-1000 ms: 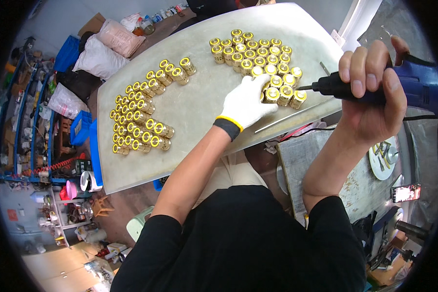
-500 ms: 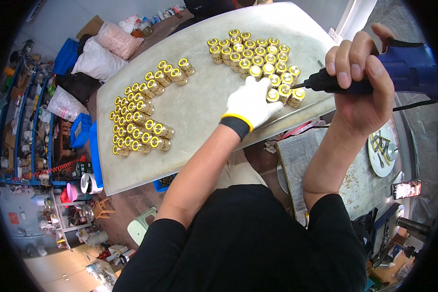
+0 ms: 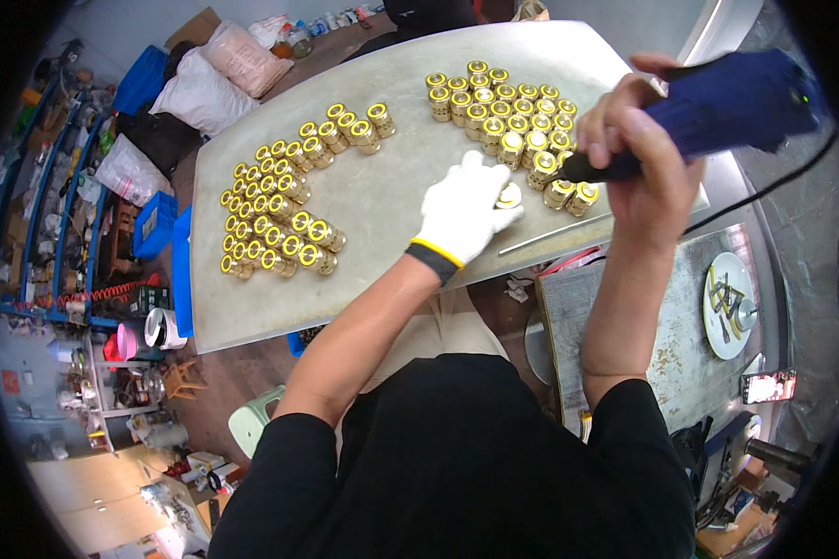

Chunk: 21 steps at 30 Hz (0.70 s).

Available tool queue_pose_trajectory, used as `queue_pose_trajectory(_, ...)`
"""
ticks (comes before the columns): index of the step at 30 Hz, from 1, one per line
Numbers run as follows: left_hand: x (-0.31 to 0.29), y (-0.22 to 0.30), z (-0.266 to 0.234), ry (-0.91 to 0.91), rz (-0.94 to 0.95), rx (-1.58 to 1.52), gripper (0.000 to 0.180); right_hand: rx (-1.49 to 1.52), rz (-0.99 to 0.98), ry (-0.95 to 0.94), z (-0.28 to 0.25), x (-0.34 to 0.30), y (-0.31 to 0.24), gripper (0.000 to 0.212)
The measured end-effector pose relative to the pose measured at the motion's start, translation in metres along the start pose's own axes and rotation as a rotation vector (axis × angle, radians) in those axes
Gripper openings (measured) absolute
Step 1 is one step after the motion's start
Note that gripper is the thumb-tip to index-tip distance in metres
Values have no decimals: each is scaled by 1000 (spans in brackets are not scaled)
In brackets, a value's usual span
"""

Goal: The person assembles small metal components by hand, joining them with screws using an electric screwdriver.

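My left hand (image 3: pixel 459 210), in a white knit glove with a yellow-edged black cuff, closes round one brass cylinder (image 3: pixel 509 196) whose bright end shows between thumb and fingers. My right hand (image 3: pixel 636 140) is bare and grips a dark blue corded power tool (image 3: pixel 732 104), its black nose pointing left. That nose overlaps the right-hand group of brass cylinders (image 3: pixel 517 124); whether its tip touches one I cannot tell. They stand upright in packed rows, with yellow-rimmed tops. A thin metal rod (image 3: pixel 555 233) lies along the table's near edge.
Another group of brass cylinders (image 3: pixel 280 205) stands on the left of the pale table (image 3: pixel 396 252). On the lower bench at right are a white plate of metal pieces (image 3: pixel 725 321) and a phone (image 3: pixel 769 387). The tool's black cord (image 3: pixel 764 200) trails right. A green stool (image 3: pixel 252 424) stands below left.
My left hand has drawn back left from the group, with one cylinder in it. The power tool has tilted and shifted a little left. The whole view has shifted slightly.
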<state>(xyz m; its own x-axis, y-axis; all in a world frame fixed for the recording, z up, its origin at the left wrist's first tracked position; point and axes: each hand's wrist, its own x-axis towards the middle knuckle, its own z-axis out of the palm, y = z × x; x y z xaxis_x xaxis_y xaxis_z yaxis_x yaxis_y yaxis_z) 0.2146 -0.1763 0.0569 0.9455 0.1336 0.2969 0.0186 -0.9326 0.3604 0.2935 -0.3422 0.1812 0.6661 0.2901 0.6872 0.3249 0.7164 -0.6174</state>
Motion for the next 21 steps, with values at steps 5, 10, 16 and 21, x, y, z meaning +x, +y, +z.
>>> queue_pose_trajectory(5,-28,-26,-19,-58,-18,74,42,-45,216,-5,19,-8,46,41)
queue_pose_trajectory(10,-37,-30,-18,-49,-70,53,42,-59,392,-89,24,-23,97,41)
queue_pose_trajectory(16,-37,-31,-14,-3,-113,70,46,-104,395,-54,31,-29,113,39)
queue_pose_trajectory(21,-36,-43,-4,128,17,-163,50,-198,365,-55,37,-33,114,39)
